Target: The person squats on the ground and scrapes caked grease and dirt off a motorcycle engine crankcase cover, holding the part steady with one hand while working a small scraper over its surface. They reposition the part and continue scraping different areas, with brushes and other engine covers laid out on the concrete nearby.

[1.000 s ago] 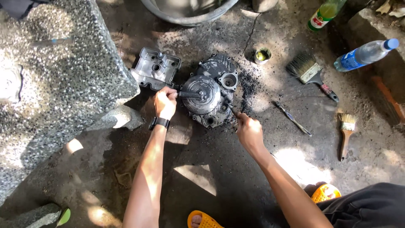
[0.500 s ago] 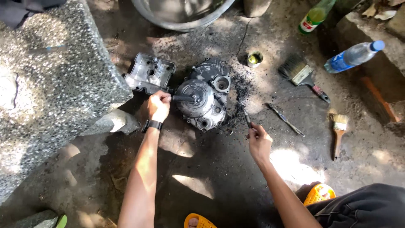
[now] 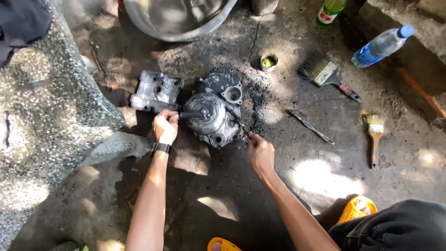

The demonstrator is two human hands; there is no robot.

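Down on the ground, left hand clenching the dark shaft jutting from the round face of the engine cover, wrist wearing a black watch. Right hand gripping a thin tool, its tip resting against the cover's right edge; fingers closed around the handle end. Cover lying flat on the oily concrete floor, black grime spreading just to its right. Touching or nearly touching its left side, a grey valve cover, lying beside a speckled stone block. Above, the rim of a large metal basin. Near the grime, a small tin. Farther right, a wide brush lying at an angle, a slim screwdriver below it, and a small wooden brush lying bristles up. Resting against the ledge at top right, a plastic bottle with a blue cap, and beside it a green bottle. At the bottom edge, orange sandals showing.
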